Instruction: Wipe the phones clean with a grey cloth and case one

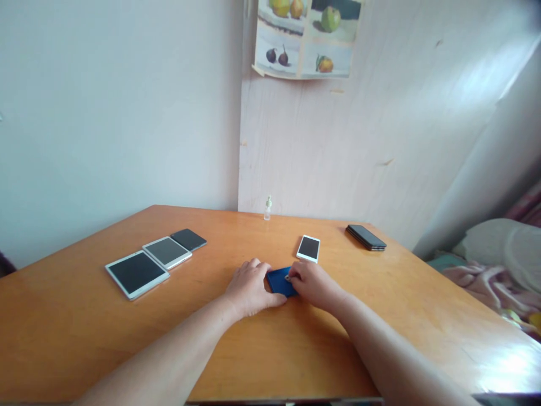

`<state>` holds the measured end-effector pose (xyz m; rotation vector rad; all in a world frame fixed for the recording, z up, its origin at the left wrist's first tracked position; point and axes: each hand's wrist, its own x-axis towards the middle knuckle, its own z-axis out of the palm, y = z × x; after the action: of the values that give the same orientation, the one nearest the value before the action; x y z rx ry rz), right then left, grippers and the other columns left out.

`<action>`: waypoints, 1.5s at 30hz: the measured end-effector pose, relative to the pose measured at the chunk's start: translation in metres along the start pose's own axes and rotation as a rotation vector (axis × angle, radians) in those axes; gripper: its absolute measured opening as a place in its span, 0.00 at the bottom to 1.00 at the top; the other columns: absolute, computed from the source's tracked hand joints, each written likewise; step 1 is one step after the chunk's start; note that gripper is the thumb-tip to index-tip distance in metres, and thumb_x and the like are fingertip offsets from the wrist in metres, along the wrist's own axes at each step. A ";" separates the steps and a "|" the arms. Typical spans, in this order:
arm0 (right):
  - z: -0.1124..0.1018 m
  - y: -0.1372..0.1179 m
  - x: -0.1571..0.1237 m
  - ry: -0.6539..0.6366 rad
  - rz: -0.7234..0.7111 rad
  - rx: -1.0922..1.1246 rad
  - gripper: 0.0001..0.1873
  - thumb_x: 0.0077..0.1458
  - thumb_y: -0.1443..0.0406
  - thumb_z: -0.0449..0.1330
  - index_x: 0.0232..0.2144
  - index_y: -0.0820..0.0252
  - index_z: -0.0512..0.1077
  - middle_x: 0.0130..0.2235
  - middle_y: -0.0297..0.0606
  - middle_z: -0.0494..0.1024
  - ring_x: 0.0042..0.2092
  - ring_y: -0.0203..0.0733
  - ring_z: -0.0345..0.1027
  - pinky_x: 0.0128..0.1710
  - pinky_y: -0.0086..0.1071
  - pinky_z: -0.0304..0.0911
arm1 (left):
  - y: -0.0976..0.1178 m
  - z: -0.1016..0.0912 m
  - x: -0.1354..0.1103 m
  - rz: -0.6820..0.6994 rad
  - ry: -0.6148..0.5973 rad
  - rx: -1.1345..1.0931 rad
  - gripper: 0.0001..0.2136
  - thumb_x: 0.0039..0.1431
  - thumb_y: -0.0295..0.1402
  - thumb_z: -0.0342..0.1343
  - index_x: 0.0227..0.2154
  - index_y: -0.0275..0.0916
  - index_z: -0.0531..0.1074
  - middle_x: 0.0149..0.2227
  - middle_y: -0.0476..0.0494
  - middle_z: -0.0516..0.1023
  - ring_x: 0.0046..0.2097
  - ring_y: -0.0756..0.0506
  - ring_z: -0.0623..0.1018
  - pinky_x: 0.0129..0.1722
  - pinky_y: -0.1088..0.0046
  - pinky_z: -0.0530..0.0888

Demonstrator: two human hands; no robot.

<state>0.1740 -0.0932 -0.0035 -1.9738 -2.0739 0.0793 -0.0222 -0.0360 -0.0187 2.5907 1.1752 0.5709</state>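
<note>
A small dark blue flat thing (279,281), perhaps a cloth or case, lies on the orange wooden table (262,344). My left hand (250,288) lies on its left edge with curled fingers pressing it. My right hand (311,285) rests on its right edge, fingertips pinched at the blue thing's top corner. A white phone (308,248) with a dark screen lies just beyond my right hand.
Two white tablets (137,273) (167,251) and a dark phone (188,239) lie in a row at the left. A black phone (366,237) lies at the far right. A small clear bottle (267,208) stands by the wall. Bedding (494,265) lies beyond the table's right edge.
</note>
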 end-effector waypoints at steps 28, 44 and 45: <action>-0.004 -0.004 0.013 0.015 0.170 -0.102 0.10 0.58 0.61 0.54 0.36 0.53 0.75 0.40 0.38 0.79 0.41 0.42 0.72 0.34 0.30 0.57 | -0.009 -0.005 0.016 0.114 -0.097 -0.013 0.31 0.37 0.59 0.63 0.41 0.45 0.71 0.41 0.44 0.72 0.44 0.39 0.74 0.40 0.66 0.70; -0.024 0.022 0.000 -0.117 0.186 -0.058 0.07 0.54 0.63 0.57 0.32 0.56 0.75 0.34 0.37 0.79 0.35 0.40 0.70 0.30 0.28 0.54 | -0.010 -0.005 0.018 0.128 -0.112 -0.059 0.31 0.39 0.58 0.63 0.43 0.44 0.71 0.43 0.43 0.72 0.46 0.39 0.73 0.41 0.67 0.69; -0.026 0.025 0.000 -0.099 0.225 -0.086 0.08 0.55 0.64 0.56 0.32 0.57 0.75 0.34 0.39 0.79 0.36 0.42 0.69 0.30 0.29 0.53 | -0.010 -0.006 0.018 0.135 -0.109 -0.060 0.30 0.39 0.58 0.63 0.43 0.44 0.71 0.42 0.43 0.72 0.45 0.39 0.73 0.42 0.67 0.69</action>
<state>0.2039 -0.0953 0.0160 -2.2926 -1.9339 0.1377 -0.0202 -0.0156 -0.0128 2.6276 0.9401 0.4771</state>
